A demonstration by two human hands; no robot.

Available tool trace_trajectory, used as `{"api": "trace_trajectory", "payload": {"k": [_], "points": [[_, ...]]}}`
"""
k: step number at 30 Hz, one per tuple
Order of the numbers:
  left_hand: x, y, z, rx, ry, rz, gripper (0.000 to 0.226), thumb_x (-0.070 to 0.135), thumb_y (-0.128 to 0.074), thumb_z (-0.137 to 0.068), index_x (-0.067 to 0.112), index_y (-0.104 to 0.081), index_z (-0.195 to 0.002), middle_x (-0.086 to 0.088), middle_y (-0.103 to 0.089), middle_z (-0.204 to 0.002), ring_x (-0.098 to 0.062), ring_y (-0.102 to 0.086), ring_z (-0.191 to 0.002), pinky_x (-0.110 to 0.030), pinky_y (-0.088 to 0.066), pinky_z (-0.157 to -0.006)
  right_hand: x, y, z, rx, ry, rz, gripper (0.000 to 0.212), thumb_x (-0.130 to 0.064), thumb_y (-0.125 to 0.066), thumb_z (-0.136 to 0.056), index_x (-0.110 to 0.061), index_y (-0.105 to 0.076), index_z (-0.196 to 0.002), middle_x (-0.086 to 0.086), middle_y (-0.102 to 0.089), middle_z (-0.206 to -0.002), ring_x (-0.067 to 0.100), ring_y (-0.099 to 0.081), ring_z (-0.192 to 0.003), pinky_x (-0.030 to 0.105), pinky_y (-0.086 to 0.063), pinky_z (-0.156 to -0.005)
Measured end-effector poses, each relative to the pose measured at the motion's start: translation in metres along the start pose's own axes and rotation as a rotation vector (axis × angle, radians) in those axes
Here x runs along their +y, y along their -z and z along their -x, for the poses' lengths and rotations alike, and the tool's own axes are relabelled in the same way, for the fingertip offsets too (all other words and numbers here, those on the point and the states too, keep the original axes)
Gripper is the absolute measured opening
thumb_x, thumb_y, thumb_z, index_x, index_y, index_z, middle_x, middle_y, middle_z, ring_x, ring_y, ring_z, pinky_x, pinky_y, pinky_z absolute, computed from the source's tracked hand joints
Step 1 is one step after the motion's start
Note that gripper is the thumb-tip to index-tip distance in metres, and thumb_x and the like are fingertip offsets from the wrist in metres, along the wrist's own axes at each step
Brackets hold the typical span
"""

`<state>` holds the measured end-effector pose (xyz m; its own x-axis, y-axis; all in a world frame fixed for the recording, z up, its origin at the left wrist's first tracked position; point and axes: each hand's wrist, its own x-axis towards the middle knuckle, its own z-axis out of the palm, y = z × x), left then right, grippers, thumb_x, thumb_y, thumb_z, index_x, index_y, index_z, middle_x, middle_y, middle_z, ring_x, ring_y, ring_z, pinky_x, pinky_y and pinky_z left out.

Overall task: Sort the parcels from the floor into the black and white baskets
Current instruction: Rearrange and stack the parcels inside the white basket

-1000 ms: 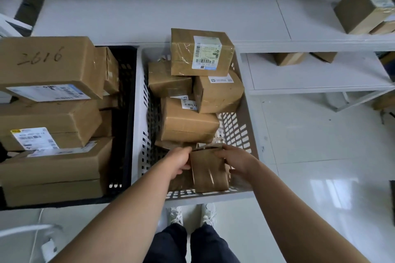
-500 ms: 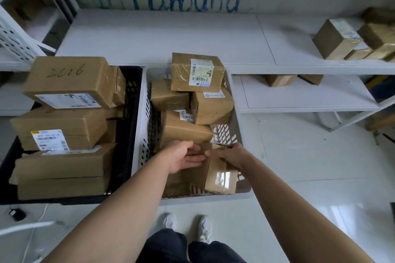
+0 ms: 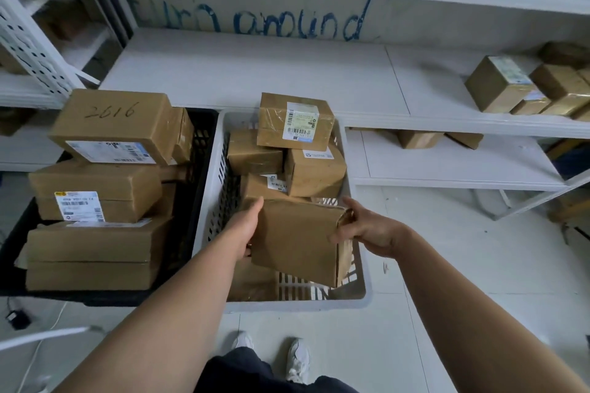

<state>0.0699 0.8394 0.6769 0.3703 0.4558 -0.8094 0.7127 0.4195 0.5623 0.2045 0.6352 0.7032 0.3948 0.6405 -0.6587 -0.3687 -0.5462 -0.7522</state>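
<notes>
From the head camera, the parcel (image 3: 297,239) hangs tilted over the near end of the white basket (image 3: 364,292), its long axis running crosswise from the left hand (image 3: 247,226) to the right hand (image 3: 373,233), each grip clasping one end.

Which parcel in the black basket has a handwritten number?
The topmost parcel in the black basket: 2616 is scrawled across its upper face, while those stacked beneath show only printed labels or plain cardboard.
</notes>
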Motion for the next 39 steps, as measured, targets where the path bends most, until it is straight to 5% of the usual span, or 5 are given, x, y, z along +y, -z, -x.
{"api": "trace_trajectory", "payload": {"k": [9, 17, 24, 34, 39], "points": [[0.006, 0.006, 0.002, -0.007, -0.181, -0.001, 0.019, 0.038, -0.059, -0.092, 0.021, -0.059, -0.100, -0.006, -0.058, -0.115, -0.022, -0.054, -0.096, -0.043, -0.046, -0.100, -0.012, 0.004, -0.014, -0.049, -0.101, 0.355, 0.137, -0.024, -0.093, -0.043, -0.028, -0.010, -0.151, 0.004, -0.039, -0.140, 0.029, -0.042, -0.129, 0.047, -0.038, -0.111], [0.009, 0.020, -0.011, -0.036, -0.103, 0.054, 0.103, 0.085, -0.059, -0.052, 0.029, -0.052, -0.137, 0.003, -0.054, -0.138, -0.026, -0.051, -0.124, -0.048, -0.033, -0.110, -0.015, 0.002, -0.022, 0.213, -0.133, -0.104, 0.056, -0.055, -0.063, -0.085, -0.013, -0.055, -0.121, 0.011, -0.061, -0.112, 0.028, -0.062, -0.102, 0.042, -0.056, -0.086], [0.016, 0.018, 0.007, 0.016, -0.127, 0.113, 0.034, 0.046, -0.058, -0.084, 0.014, -0.066, -0.096, -0.009, -0.072, -0.093, -0.028, -0.065, -0.092, -0.043, -0.048, -0.094, -0.021, 0.004, -0.027, 0.163, -0.249, -0.216, 0.069, -0.067, -0.048, -0.087, -0.014, -0.048, -0.131, 0.014, -0.056, -0.117, 0.031, -0.061, -0.101, 0.042, -0.057, -0.079], [-0.002, 0.024, -0.042, 0.035, -0.070, -0.111, 0.114, 0.099, -0.056, -0.025, 0.024, -0.068, -0.109, -0.007, -0.067, -0.119, -0.032, -0.060, -0.113, -0.051, -0.043, -0.102, -0.028, 0.008, -0.033, 0.121, -0.336, 0.070, 0.088, -0.086, -0.029, -0.077, -0.016, -0.055, -0.123, 0.019, -0.059, -0.121, 0.037, -0.062, -0.105, 0.048, -0.058, -0.079], [0.008, 0.021, -0.007, 0.063, -0.054, -0.144, 0.101, 0.093, -0.052, -0.047, 0.018, -0.066, -0.114, -0.008, -0.066, -0.120, -0.030, -0.060, -0.110, -0.045, -0.044, -0.102, -0.027, 0.009, -0.037, 0.111, -0.342, 0.224, 0.092, -0.091, -0.034, -0.072, -0.019, -0.046, -0.129, 0.014, -0.055, -0.129, 0.034, -0.057, -0.111, 0.045, -0.050, -0.085]]}}
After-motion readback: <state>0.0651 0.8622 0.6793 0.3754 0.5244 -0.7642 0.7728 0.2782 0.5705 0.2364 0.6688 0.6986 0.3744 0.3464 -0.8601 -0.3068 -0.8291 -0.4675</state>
